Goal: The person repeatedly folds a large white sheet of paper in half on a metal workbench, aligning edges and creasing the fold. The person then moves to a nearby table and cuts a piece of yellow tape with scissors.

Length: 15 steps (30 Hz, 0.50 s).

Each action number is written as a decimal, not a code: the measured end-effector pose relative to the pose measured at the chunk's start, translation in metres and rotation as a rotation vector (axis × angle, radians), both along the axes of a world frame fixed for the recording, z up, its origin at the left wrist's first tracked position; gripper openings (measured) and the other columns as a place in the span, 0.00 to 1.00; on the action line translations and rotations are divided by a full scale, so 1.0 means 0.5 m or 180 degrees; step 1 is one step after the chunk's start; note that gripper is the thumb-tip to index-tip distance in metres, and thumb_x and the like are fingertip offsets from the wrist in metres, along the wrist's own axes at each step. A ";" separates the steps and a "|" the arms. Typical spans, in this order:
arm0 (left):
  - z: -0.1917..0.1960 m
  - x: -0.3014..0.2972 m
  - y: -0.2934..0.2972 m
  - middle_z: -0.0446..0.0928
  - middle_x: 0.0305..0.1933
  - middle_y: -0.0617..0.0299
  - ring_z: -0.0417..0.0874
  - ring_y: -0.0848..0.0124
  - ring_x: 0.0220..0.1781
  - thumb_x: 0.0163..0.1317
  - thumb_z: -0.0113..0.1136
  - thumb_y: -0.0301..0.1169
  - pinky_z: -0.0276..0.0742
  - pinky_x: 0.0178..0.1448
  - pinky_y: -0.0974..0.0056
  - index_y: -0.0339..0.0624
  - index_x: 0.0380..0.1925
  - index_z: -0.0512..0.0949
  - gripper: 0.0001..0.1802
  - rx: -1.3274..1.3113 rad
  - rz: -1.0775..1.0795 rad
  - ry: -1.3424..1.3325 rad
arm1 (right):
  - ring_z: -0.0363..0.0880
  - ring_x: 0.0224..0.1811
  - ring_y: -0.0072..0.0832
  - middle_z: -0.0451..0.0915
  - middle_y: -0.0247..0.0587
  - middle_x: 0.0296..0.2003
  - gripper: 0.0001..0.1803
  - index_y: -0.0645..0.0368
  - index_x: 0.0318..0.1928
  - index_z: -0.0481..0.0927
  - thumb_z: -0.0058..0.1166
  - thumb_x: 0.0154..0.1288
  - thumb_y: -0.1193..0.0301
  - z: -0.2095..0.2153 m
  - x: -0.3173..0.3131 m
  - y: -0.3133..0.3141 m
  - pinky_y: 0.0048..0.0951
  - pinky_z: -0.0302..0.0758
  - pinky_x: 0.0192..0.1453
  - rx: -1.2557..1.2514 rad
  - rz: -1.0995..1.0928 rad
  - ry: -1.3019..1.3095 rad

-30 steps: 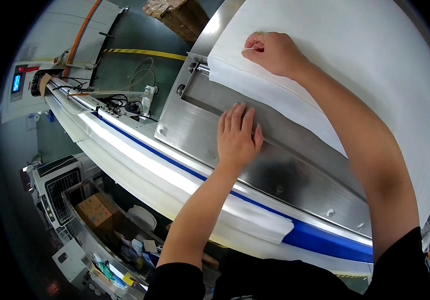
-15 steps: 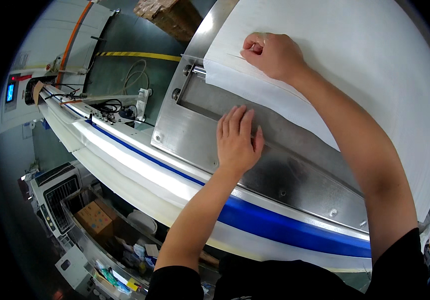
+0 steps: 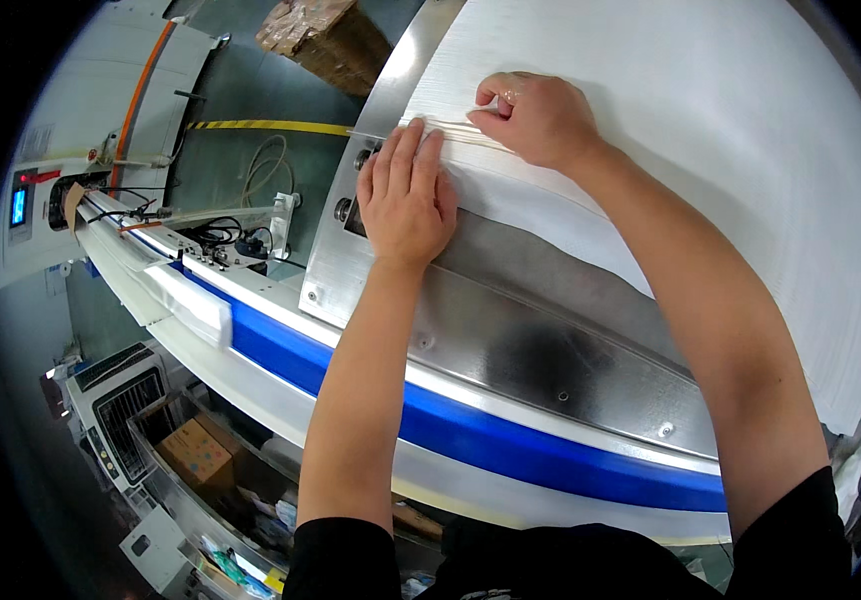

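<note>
A large stack of thin white sheets [image 3: 710, 130], which look like paper or fabric, covers the upper right, its near edge hanging over a stainless steel table [image 3: 510, 340]. My left hand [image 3: 405, 205] lies over the near left corner of the stack, fingers stretched out and close together, palm side down. Just right of it, my right hand [image 3: 540, 120] is closed with thumb and forefinger curled together on the stack's near edge. Several creased layers run between the two hands. Whatever the right fingertips pinch is hidden.
A blue strip [image 3: 510, 440] and white rail run along the table's front. At left stands a white machine with a lit screen [image 3: 19, 207]. A carton [image 3: 325, 45] sits on the floor beyond. Below left, a bin holds a cardboard box [image 3: 195, 455] and loose items.
My left hand has moved from the steel surface up and left onto the stack's corner. My right hand has shifted slightly left. White material on the blue strip has slid left, baring more blue.
</note>
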<state>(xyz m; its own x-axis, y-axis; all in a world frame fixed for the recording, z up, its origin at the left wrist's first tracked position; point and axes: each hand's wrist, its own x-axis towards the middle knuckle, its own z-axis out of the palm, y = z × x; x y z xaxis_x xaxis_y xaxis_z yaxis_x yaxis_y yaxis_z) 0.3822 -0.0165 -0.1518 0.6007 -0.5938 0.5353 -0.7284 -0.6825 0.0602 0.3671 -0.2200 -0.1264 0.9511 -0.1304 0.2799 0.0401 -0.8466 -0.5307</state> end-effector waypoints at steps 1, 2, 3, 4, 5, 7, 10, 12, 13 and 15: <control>-0.002 0.001 0.001 0.72 0.61 0.61 0.71 0.60 0.64 0.57 0.55 0.35 0.61 0.65 0.53 0.50 0.55 0.73 0.23 -0.0043 -0.0021 0.0004 | 0.76 0.25 0.29 0.78 0.30 0.21 0.11 0.49 0.35 0.81 0.62 0.56 0.58 -0.001 0.000 0.000 0.33 0.73 0.31 -0.0012 0.0000 -0.0003; 0.001 0.003 0.003 0.73 0.60 0.61 0.71 0.61 0.63 0.57 0.55 0.35 0.62 0.64 0.53 0.50 0.54 0.74 0.22 -0.0082 -0.0027 0.0000 | 0.76 0.25 0.29 0.78 0.30 0.21 0.11 0.49 0.35 0.81 0.62 0.56 0.58 0.002 0.002 0.001 0.33 0.73 0.31 -0.0019 0.0015 -0.0014; 0.004 0.004 0.005 0.73 0.59 0.62 0.72 0.61 0.62 0.56 0.56 0.36 0.63 0.63 0.53 0.51 0.53 0.74 0.22 -0.0038 -0.0029 -0.0006 | 0.78 0.28 0.33 0.80 0.33 0.24 0.12 0.49 0.36 0.81 0.61 0.57 0.57 0.006 0.003 0.001 0.36 0.75 0.34 -0.0024 0.0022 0.0132; 0.007 0.003 0.008 0.74 0.57 0.62 0.72 0.61 0.60 0.56 0.56 0.37 0.63 0.62 0.53 0.51 0.52 0.74 0.21 0.0006 -0.0029 -0.0013 | 0.80 0.32 0.37 0.82 0.36 0.28 0.13 0.49 0.36 0.81 0.59 0.57 0.56 0.009 0.001 0.002 0.39 0.76 0.37 -0.0029 0.0031 0.0278; 0.012 0.004 0.010 0.74 0.56 0.62 0.73 0.61 0.59 0.55 0.57 0.37 0.64 0.61 0.53 0.51 0.51 0.74 0.21 0.0049 -0.0036 -0.0028 | 0.82 0.35 0.41 0.84 0.39 0.31 0.14 0.49 0.37 0.81 0.57 0.58 0.55 0.016 0.001 0.002 0.42 0.77 0.40 -0.0035 0.0033 0.0416; 0.023 0.006 0.017 0.75 0.53 0.63 0.73 0.61 0.57 0.53 0.59 0.38 0.64 0.60 0.53 0.51 0.48 0.75 0.20 0.0083 -0.0069 -0.0052 | 0.82 0.35 0.41 0.84 0.39 0.32 0.14 0.48 0.38 0.82 0.57 0.59 0.55 0.028 -0.001 0.004 0.43 0.78 0.41 0.0056 0.0045 0.0522; 0.049 0.005 0.022 0.75 0.50 0.63 0.74 0.61 0.56 0.50 0.61 0.37 0.64 0.59 0.52 0.52 0.44 0.76 0.19 0.0436 -0.0214 -0.0075 | 0.83 0.35 0.41 0.84 0.41 0.34 0.14 0.47 0.40 0.82 0.57 0.59 0.55 0.031 -0.021 0.006 0.43 0.78 0.41 0.0149 0.0003 0.0380; 0.071 0.012 0.035 0.75 0.49 0.64 0.73 0.61 0.56 0.48 0.61 0.37 0.64 0.59 0.51 0.52 0.42 0.77 0.18 0.0713 -0.0406 -0.0050 | 0.83 0.37 0.41 0.83 0.42 0.35 0.15 0.49 0.43 0.82 0.56 0.61 0.56 0.040 -0.054 0.021 0.43 0.78 0.41 0.0476 0.0144 0.0195; 0.078 0.019 0.045 0.75 0.49 0.64 0.73 0.61 0.56 0.47 0.61 0.36 0.64 0.59 0.51 0.52 0.41 0.77 0.18 0.0816 -0.0568 0.0002 | 0.82 0.37 0.43 0.83 0.43 0.36 0.16 0.52 0.43 0.82 0.54 0.62 0.56 0.046 -0.092 0.040 0.44 0.78 0.40 0.0557 0.0257 0.0248; 0.096 0.032 0.058 0.75 0.49 0.63 0.73 0.64 0.56 0.45 0.62 0.36 0.65 0.62 0.52 0.49 0.39 0.77 0.17 0.1070 -0.0913 0.0057 | 0.81 0.35 0.44 0.80 0.47 0.34 0.17 0.55 0.42 0.82 0.50 0.66 0.55 0.068 -0.183 0.068 0.45 0.78 0.41 0.0317 0.0101 0.0289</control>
